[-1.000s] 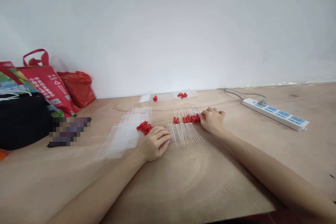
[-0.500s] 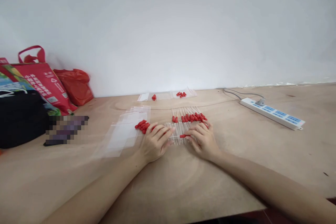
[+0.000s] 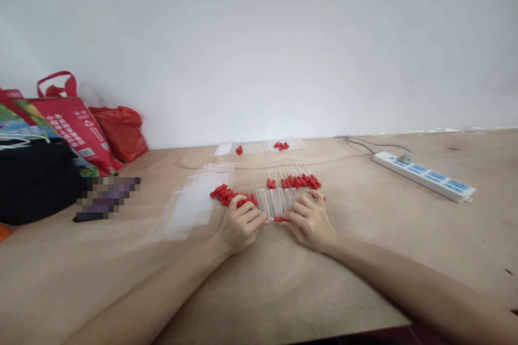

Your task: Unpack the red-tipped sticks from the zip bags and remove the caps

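My left hand (image 3: 240,225) and my right hand (image 3: 309,221) meet at the near end of a row of clear glass tubes (image 3: 277,200) on the wooden table (image 3: 283,280). Between their fingertips they pinch one red-capped tube (image 3: 277,219), held crosswise. Loose red caps (image 3: 227,195) lie just beyond my left hand. A second row of tubes with red caps (image 3: 297,180) lies behind my right hand.
Clear plastic bags (image 3: 193,200) lie left of the tubes, and more with a few red caps (image 3: 280,145) near the wall. A white power strip (image 3: 424,176) sits at right. Red bags (image 3: 81,126), a black bag (image 3: 32,183) and a blurred object (image 3: 106,199) stand at left.
My right hand came back from the far capped row to the near tubes with a red cap. Both hands drew closer to me and now pinch one tube together.
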The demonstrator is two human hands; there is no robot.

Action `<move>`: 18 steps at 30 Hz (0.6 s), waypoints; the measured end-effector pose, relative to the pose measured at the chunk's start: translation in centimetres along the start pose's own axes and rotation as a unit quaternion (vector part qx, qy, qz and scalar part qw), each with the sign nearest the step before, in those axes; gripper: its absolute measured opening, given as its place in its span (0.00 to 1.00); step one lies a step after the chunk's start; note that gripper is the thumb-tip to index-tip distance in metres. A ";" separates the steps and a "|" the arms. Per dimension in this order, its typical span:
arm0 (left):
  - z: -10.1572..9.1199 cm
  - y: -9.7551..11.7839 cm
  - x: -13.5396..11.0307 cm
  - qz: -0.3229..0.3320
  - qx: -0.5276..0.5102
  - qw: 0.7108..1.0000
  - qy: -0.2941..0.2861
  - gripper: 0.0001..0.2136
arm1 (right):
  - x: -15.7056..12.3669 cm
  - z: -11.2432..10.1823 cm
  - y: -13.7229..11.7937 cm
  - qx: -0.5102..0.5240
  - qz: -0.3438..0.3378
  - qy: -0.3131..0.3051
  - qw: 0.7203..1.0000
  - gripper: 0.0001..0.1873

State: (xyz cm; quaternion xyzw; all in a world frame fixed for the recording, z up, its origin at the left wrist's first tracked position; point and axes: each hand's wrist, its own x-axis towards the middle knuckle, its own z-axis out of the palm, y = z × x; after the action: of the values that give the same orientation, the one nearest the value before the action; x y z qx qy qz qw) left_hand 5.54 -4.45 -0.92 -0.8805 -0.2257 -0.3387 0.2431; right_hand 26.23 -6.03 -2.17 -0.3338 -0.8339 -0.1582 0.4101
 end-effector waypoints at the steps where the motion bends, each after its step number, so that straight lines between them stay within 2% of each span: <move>1: 0.0 0.0 0.0 -0.001 -0.004 1.000 0.001 0.08 | 0.0 -0.1 0.0 -0.003 -0.006 -0.002 1.000 0.07; 12: -0.8 0.2 0.0 0.005 -0.001 1.000 -0.012 0.10 | -0.2 -0.5 0.0 0.015 -0.028 -0.023 0.999 0.08; 15: -1.3 -0.6 -0.6 -0.028 0.015 1.000 0.002 0.09 | -0.7 -1.1 1.4 -0.002 0.014 -0.025 1.000 0.09; 18: -1.5 -1.6 -1.4 -0.084 0.018 0.996 0.018 0.07 | -1.1 -1.6 4.0 0.000 0.114 0.002 0.993 0.09</move>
State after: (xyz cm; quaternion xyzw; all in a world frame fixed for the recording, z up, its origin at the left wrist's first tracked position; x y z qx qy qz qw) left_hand 2.97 -4.39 -0.48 -0.8479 -0.3005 -0.3694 0.2332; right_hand 30.38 -4.50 -2.13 -0.4262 -0.7899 -0.1107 0.4268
